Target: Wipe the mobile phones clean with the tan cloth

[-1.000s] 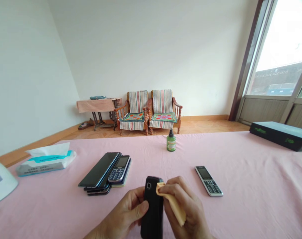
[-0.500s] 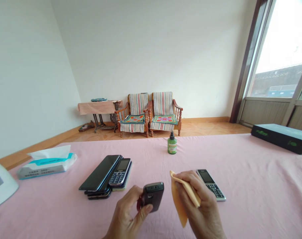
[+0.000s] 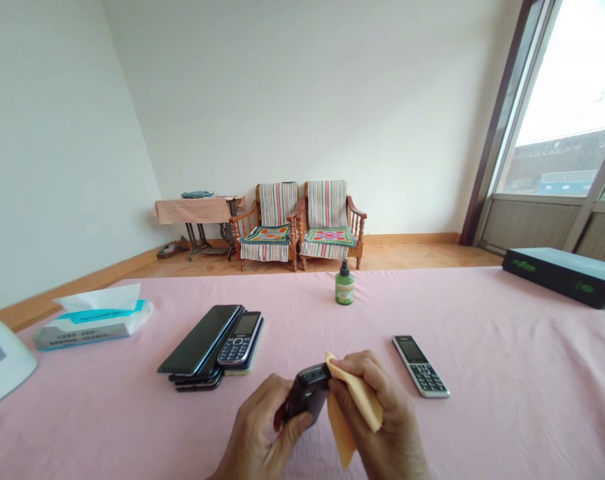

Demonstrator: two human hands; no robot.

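My left hand (image 3: 262, 433) is closed around a small black phone (image 3: 306, 395), held end-on just above the pink tablecloth (image 3: 507, 373). My right hand (image 3: 382, 427) pinches a folded orange cloth (image 3: 355, 410) and presses it against the phone's right edge. A silver keypad phone (image 3: 420, 366) lies flat to the right of my hands. A pile of several phones (image 3: 212, 345) lies to the left, with a keypad phone on top.
A small green spray bottle (image 3: 343, 284) stands beyond my hands. A tissue pack (image 3: 95, 320) lies at the left, a white object (image 3: 2, 360) at the left edge, and a dark flat box (image 3: 565, 275) at the far right. Two wooden chairs (image 3: 302, 223) stand by the wall.
The black phone was turned from upright to end-on. My right hand lifted the cloth away from it, then brought it back against the phone's right side.
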